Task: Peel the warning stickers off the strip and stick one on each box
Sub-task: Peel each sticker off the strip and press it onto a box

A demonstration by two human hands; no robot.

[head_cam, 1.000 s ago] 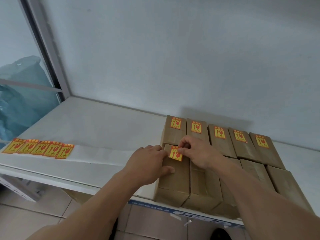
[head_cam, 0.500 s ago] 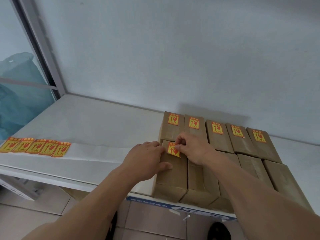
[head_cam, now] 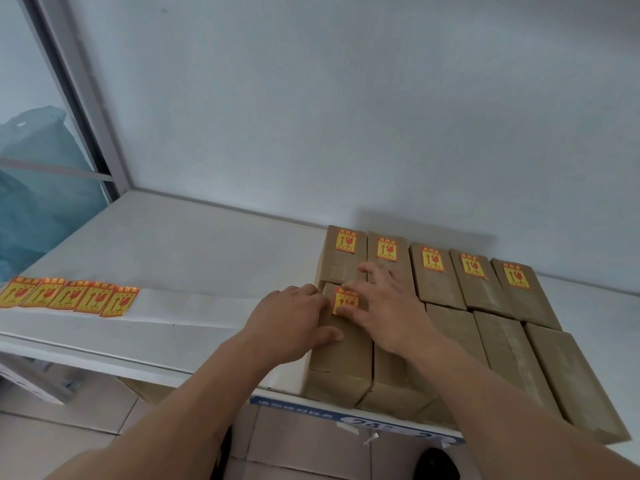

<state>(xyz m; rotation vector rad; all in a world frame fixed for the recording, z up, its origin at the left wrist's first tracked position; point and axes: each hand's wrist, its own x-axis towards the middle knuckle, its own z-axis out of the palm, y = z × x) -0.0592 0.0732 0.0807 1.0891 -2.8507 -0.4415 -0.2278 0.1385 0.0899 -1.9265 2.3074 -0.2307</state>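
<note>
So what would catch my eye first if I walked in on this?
Probably the bright yellow-and-red warning stickers: five on the back row of brown boxes, five more on the strip at the shelf's left. Next, the two hands mid-frame: the right hand flattens a fresh sticker onto the front-left box, which the left hand steadies.

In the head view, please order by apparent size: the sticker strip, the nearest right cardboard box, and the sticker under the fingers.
1. Brown cardboard box at near right, though nearness enlarges it.
2. White backing strip with yellow stickers.
3. Yellow warning sticker being pressed down.
</note>
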